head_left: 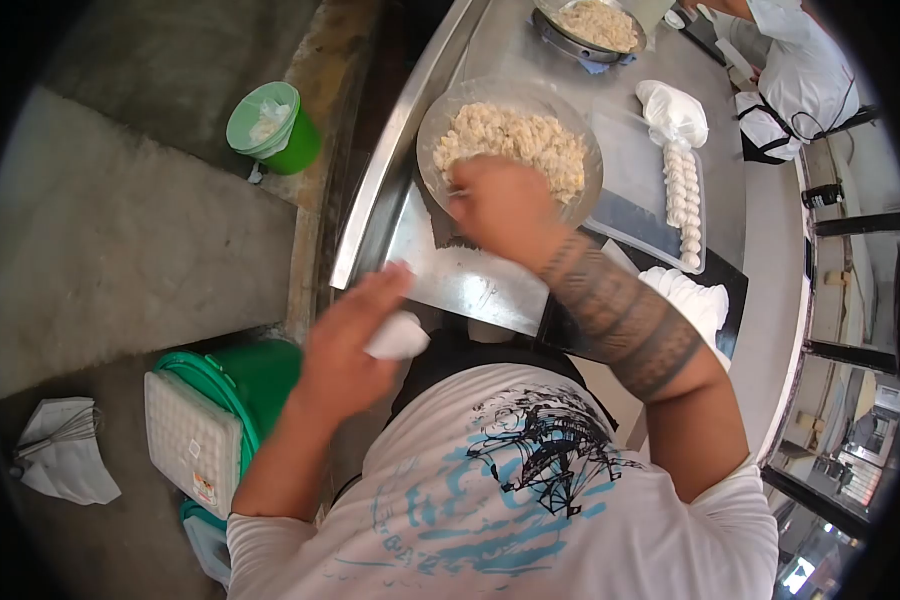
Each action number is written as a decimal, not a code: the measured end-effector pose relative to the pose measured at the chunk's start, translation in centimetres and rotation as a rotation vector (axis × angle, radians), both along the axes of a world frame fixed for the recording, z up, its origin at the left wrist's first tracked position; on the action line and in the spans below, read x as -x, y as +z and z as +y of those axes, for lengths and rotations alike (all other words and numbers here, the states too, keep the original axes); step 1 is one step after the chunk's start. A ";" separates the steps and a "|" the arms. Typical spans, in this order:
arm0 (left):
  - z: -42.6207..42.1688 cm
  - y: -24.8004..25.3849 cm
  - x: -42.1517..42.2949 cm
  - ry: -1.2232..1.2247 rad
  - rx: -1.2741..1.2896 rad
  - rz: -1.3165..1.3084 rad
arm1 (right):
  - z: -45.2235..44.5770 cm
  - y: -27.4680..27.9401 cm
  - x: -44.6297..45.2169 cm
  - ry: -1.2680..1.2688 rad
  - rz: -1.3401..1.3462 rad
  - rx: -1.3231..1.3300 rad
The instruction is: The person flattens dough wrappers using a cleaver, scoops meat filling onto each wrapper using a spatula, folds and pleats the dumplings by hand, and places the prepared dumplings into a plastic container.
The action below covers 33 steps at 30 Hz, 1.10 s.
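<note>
Grip, left hand (pixel 348 345): holding a soft white piece (pixel 400 337) at the palm, fingers extended and blurred, off the counter edge in front of the shirt. Grip, right hand (pixel 505 205): narrow, fingers curled on a thin utensil (pixel 458 193), mostly hidden and blurred; hand is over the near side of the large bowl (pixel 592 155). Tattooed forearm reaches in from the right side of the view.

Large bowl: wide, see-through looking, holds a big heap of pale, lumpy mixture (pixel 520 135). Stands on the metal counter (pixel 480 55), near its edge. Second bowl (pixel 558 38), metal, farther along the counter, also holds pale mixture (pixel 598 22); blue material under it.

Clear plastic tray (pixel 625 215) just beside the large bowl: row of small white rounded pieces (pixel 682 195) along its far side, rest of the visible base bare. Tied plastic bag (pixel 673 108) with white contents at the far end of the row. White cloth (pixel 690 300) bunched near the tray's close end.

Down left: green bucket (pixel 300 148) with a pale liner and some whitish stuff inside. Bigger green tub (pixel 275 385), contents not visible; white tray with round cells (pixel 192 440) leans against it. Whisk (pixel 73 427) on white sheeting (pixel 70 470), on the floor.

Another person (pixel 805 80) in white, top right, by the counter.
</note>
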<state>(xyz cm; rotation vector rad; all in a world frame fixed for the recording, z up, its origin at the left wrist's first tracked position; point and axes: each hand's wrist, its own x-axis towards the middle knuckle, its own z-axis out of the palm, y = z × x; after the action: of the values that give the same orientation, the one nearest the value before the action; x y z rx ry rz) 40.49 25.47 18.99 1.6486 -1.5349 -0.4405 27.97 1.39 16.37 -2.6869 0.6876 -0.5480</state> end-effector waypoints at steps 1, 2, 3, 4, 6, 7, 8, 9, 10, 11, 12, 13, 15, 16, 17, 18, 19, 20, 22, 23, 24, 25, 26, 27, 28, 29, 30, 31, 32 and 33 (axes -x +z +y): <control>0.1 0.0 -0.9 0.109 -0.007 0.253 | -1.0 1.3 1.8 -0.067 -0.051 0.013; 0.2 0.0 -2.0 0.218 -0.015 0.504 | -2.2 3.0 3.6 -0.137 0.005 -0.047; -0.2 0.7 -3.3 0.367 -0.148 0.732 | -3.4 4.3 5.4 -0.206 0.061 -0.106; -0.4 0.4 -4.6 0.383 -0.172 1.021 | -5.0 4.9 7.2 -0.188 0.127 -0.107; -0.9 -0.4 -5.2 0.326 -0.236 1.440 | -7.1 4.4 10.4 -0.168 0.282 -0.091; -1.3 -0.9 -5.2 0.251 -0.276 1.564 | -7.7 3.3 11.6 -0.170 0.367 -0.072; -1.8 -1.3 -5.1 0.171 -0.317 1.686 | -8.0 2.1 12.4 -0.172 0.450 -0.054; -2.2 -1.5 -4.5 0.208 -0.336 1.590 | -7.8 1.1 12.4 -0.183 0.502 -0.049; -2.6 -1.8 -3.3 0.241 -0.355 1.494 | -7.5 0.1 12.2 -0.195 0.554 -0.045; -3.1 -2.2 -2.2 0.272 -0.371 1.397 | -7.2 -0.9 11.7 -0.205 0.607 -0.040; -3.6 -3.0 -1.5 0.230 -0.413 1.061 | -6.7 -1.8 11.2 -0.189 0.587 -0.035; -4.4 -1.3 -0.8 0.175 -0.519 0.641 | -6.2 -1.9 10.7 -0.209 0.580 -0.050; -5.5 -1.9 -0.7 -0.153 -0.226 -0.058 | -5.2 -1.4 10.3 -0.246 0.566 -0.082; -5.9 -1.7 -0.7 -0.180 -0.173 -0.046 | -4.7 -0.4 10.7 -0.252 0.546 -0.067; -6.4 -1.2 -0.7 -0.205 -0.118 -0.034 | -4.1 1.1 11.0 -0.256 0.526 -0.049; -6.9 -0.9 -0.8 -0.229 -0.062 -0.022 | -3.6 2.1 11.3 -0.260 0.505 -0.030; -7.5 -0.9 -1.1 -0.190 -0.030 0.071 | -3.3 2.5 11.3 -0.286 0.452 -0.016; -8.2 -1.0 -1.4 -0.151 0.003 0.163 | -3.0 2.8 11.1 -0.312 0.399 -0.002; -9.0 -1.7 -1.2 -0.030 -0.008 0.511 | -3.1 2.1 10.7 -0.332 0.323 0.015; -9.3 -2.4 -1.7 0.007 -0.142 0.688 | -3.4 0.6 10.6 -0.326 0.300 0.019; -9.6 -3.2 -2.5 0.047 -0.279 0.864 | -3.5 -0.6 10.5 -0.318 0.277 0.021; -9.6 -4.2 -3.0 0.090 -0.418 1.038 | -3.3 -1.3 10.7 -0.304 0.292 -0.005; -9.3 -5.3 -3.0 0.114 -0.486 1.186 | -3.0 -1.9 11.1 -0.290 0.306 -0.029; -9.0 -6.1 -2.7 0.139 -0.551 1.333 | -2.8 -1.9 11.2 -0.274 0.319 -0.052; -8.5 -6.6 -2.5 0.167 -0.616 1.482 | -2.9 -1.6 11.5 -0.286 0.324 -0.066; -7.8 -6.8 -2.1 0.123 -0.625 1.176 | -3.1 -0.9 12.1 -0.302 0.331 -0.083; -7.3 -6.3 -1.1 0.075 -0.625 0.870 | -3.1 -0.5 12.3 -0.321 0.338 -0.099; -6.8 -5.6 -0.1 0.025 -0.615 0.563 | -3.3 -0.6 12.4 -0.316 0.297 -0.108; -6.5 -4.6 0.7 -0.073 -0.497 0.263 | -3.5 -0.7 12.2 -0.313 0.255 -0.118; -6.5 -4.5 0.8 -0.192 -0.416 0.151 | -3.7 -0.8 12.2 -0.310 0.213 -0.126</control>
<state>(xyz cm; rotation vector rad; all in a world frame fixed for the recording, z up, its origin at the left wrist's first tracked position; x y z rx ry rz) 39.73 18.96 14.45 1.7299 -1.5661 -1.0216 15.80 -2.30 15.61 -2.5573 1.1684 -0.2793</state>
